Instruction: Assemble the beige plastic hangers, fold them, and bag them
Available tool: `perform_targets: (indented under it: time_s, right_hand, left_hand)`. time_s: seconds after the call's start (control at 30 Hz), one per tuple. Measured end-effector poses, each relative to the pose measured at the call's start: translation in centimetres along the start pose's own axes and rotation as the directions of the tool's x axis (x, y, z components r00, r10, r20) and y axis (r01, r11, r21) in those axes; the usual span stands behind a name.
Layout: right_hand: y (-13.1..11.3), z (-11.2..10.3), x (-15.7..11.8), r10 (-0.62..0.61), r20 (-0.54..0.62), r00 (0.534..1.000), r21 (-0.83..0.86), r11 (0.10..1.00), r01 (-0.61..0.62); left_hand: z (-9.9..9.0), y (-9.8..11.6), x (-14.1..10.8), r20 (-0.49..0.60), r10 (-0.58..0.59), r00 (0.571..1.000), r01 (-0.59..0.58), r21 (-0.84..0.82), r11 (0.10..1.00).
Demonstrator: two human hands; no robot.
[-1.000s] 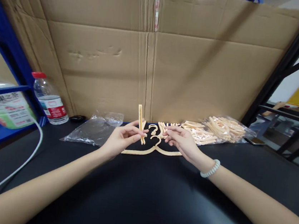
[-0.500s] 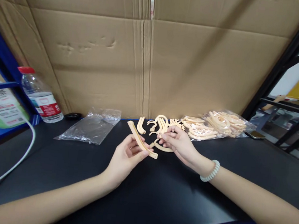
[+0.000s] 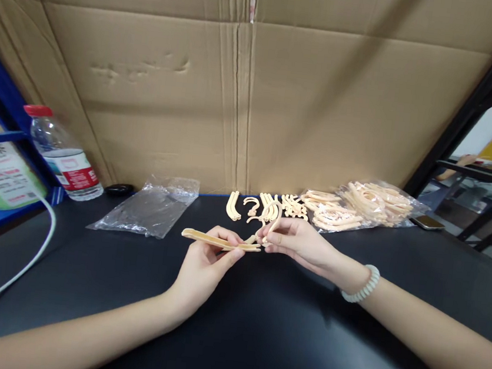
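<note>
My left hand (image 3: 207,269) is closed around a beige plastic hanger arm (image 3: 204,238), a long, slightly bent strip held almost level with its far end pointing left. My right hand (image 3: 305,247) pinches a beige hanger hook (image 3: 277,213) whose curve rises above the fingertips. The hook's lower end is close to the right end of the arm; whether they touch I cannot tell. Behind the hands, loose hanger arms (image 3: 233,205), another hook (image 3: 251,204) and several small beige pieces (image 3: 295,206) lie on the black table (image 3: 257,322).
Clear bags of beige parts (image 3: 375,202) lie at the back right, near a phone (image 3: 428,222). At the left are a flat plastic bag (image 3: 148,209), a water bottle (image 3: 68,167), a dark rounded object (image 3: 118,189) and a white cable (image 3: 46,244). Cardboard (image 3: 171,99) stands behind.
My left hand has turned the hanger arm from a steep slant to nearly level. In my right hand the hook now shows upright, beside the arm's right end.
</note>
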State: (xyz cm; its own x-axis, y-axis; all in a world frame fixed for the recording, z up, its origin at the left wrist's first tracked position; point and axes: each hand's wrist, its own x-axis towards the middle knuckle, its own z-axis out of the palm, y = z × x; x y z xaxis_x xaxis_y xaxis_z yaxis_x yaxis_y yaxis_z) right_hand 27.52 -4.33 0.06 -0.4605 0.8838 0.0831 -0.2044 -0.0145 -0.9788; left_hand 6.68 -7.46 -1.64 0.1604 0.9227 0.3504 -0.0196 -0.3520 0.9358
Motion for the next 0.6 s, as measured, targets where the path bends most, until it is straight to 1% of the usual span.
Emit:
perform_targets:
  time_s: [0.1, 0.3, 0.4, 0.6]
  right_hand:
    - [-0.25, 0.27, -0.25, 0.035, 0.053, 0.998, 0.013, 0.999, -0.036]
    - [-0.57, 0.8, -0.61, 0.108, 0.085, 0.991, -0.012, 0.994, -0.107]
    - [-0.48, 0.92, -0.7, 0.116, 0.089, 0.989, -0.016, 0.993, -0.115]
    - [-0.16, 1.0, -0.72, 0.092, 0.085, 0.992, 0.015, 0.995, -0.094]
  left_hand:
    - [-0.02, 0.09, -0.04, -0.003, 0.0, 1.0, 0.0, 0.007, 1.0]
    - [0.08, 0.24, -0.03, 0.012, -0.005, 1.0, 0.006, -0.038, 0.999]
    - [0.25, 0.38, 0.05, 0.01, -0.007, 1.0, 0.008, -0.039, 0.999]
    - [0.42, 0.74, 0.01, 0.03, 0.005, 1.0, -0.004, -0.029, 1.0]
